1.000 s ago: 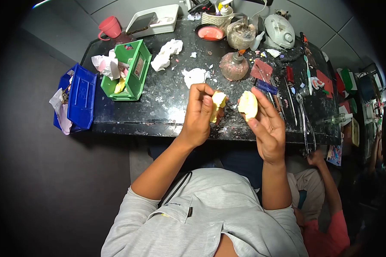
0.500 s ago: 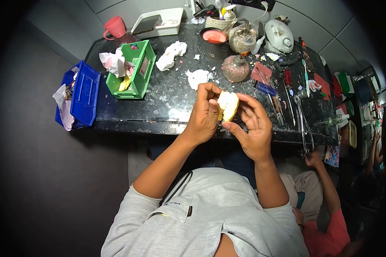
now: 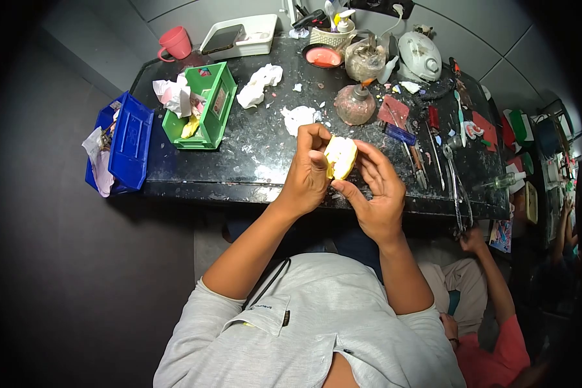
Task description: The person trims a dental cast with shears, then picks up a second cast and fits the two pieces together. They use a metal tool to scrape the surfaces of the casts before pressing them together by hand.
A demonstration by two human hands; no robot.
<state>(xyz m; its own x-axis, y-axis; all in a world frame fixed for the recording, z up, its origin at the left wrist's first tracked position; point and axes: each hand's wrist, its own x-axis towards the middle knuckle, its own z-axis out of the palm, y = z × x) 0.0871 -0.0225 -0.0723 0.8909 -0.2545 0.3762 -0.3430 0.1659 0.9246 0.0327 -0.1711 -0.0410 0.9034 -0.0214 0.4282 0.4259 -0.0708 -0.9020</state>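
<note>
Between both hands, over the table's front edge, is a yellow dental cast [image 3: 341, 158] with a whitish face turned up. My left hand [image 3: 309, 169] is closed on its left side, thumb raised near its edge. The fingers and thumb of my right hand [image 3: 378, 191] pinch it from the right. Part of the cast is hidden behind the fingers. Just beyond the hands lies a crumpled white tissue [image 3: 300, 119]. A round glass burner [image 3: 354, 105] with an orange tip stands farther back.
On the left are a green bin [image 3: 215, 110] and a blue bin [image 3: 130, 143] holding paper and scraps. Metal tools [image 3: 454, 184], a red wax sheet [image 3: 394, 111] and a small denture [image 3: 474, 130] lie at right. Another person's arm [image 3: 495, 278] is at lower right.
The cast has tilted and shifted slightly left in my hands, showing more of its yellow right side. My right hand has moved a little left with it.
</note>
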